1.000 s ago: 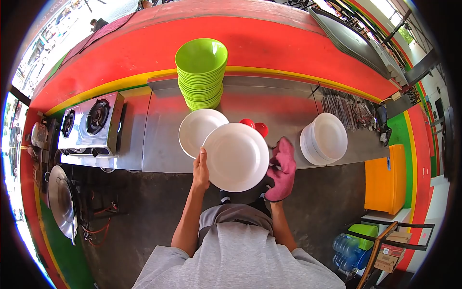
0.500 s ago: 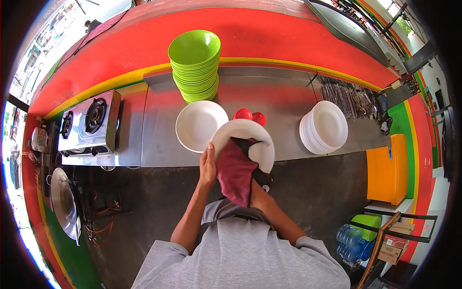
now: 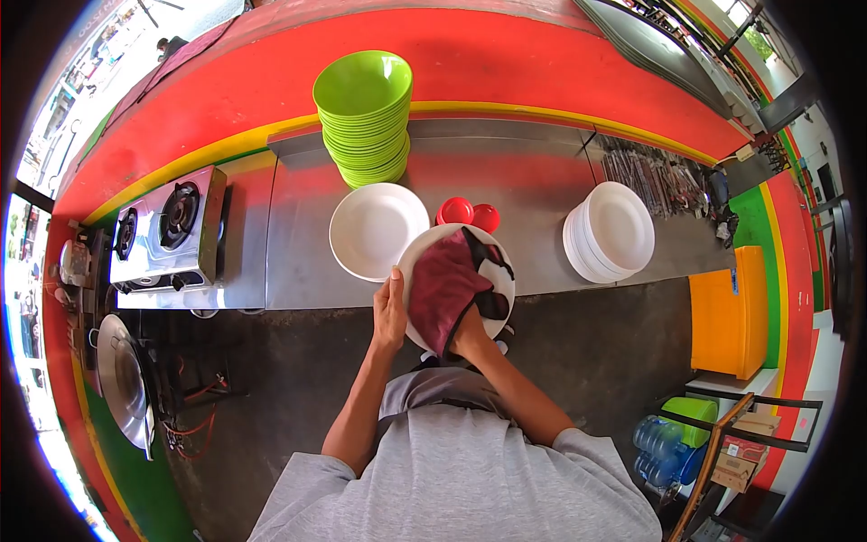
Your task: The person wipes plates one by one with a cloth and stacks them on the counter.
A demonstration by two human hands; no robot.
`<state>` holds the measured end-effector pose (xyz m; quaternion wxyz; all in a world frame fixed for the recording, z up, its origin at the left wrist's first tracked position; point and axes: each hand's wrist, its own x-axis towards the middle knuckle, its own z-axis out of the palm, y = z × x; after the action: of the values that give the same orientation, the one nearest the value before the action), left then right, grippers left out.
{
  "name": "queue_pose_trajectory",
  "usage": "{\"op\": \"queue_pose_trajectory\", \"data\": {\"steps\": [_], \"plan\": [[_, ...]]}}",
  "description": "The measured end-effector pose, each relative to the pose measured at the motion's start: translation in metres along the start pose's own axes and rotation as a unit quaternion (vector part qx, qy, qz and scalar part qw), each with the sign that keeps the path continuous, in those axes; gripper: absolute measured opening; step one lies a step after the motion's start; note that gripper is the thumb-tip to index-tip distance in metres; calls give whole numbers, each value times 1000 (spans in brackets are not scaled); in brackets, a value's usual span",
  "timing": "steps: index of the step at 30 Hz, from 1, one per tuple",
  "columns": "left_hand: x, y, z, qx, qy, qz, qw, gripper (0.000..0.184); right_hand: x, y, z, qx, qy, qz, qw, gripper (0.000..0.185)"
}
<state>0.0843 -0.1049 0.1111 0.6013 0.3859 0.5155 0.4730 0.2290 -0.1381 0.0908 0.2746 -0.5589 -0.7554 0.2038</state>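
My left hand [image 3: 390, 310] grips the left rim of a white plate [image 3: 502, 262], which is held in front of the counter. A dark red cloth [image 3: 442, 285] lies over the plate's inner face, with my right hand [image 3: 468, 332] at its lower edge; the cloth hides most of those fingers. Just beyond, a white bowl [image 3: 378, 231] rests on the steel counter beside two small red bowls [image 3: 456, 211]. Behind it rises a tall stack of green bowls [image 3: 363, 117]. Farther right stands a stack of white plates [image 3: 619, 232].
A two-burner stove [image 3: 172, 226] sits on the left of the counter [image 3: 524, 181]. Cutlery in wrappers [image 3: 655, 185] lies at its right end. An orange bin [image 3: 730, 312] is below right, with blue water bottles [image 3: 664, 450] nearer. A large metal pan [image 3: 125, 384] stands at left.
My right hand has swung left from beside the plate and brought the cloth onto it. The plate stays in my left hand, tilted differently. The view has shifted slightly.
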Motion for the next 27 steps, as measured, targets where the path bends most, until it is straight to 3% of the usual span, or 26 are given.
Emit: {"op": "queue_pose_trajectory", "data": {"steps": [9, 15, 18, 21, 26, 27], "plan": [[-2, -5, 7, 19, 42, 27, 999, 53, 5, 19, -5, -26, 82, -3, 996, 38], [-2, -16, -3, 16, 45, -14, 999, 55, 6, 15, -10, 18, 72, 84, 994, 44], [-1, -18, 0, -8, 70, -11, 997, 55, -1, 18, -8, -71, 36, 104, 991, 46], [1, -19, 5, -26, 85, 2, 996, 56, -9, 17, 2, 82, 99, 144, 981, 46], [6, -20, 7, -61, 77, -4, 995, 57, -20, -8, -10, 380, 59, 149, 911, 45], [5, -18, 10, -82, 69, -9, 994, 57, -20, -11, -12, 337, 48, 116, 933, 43]]}}
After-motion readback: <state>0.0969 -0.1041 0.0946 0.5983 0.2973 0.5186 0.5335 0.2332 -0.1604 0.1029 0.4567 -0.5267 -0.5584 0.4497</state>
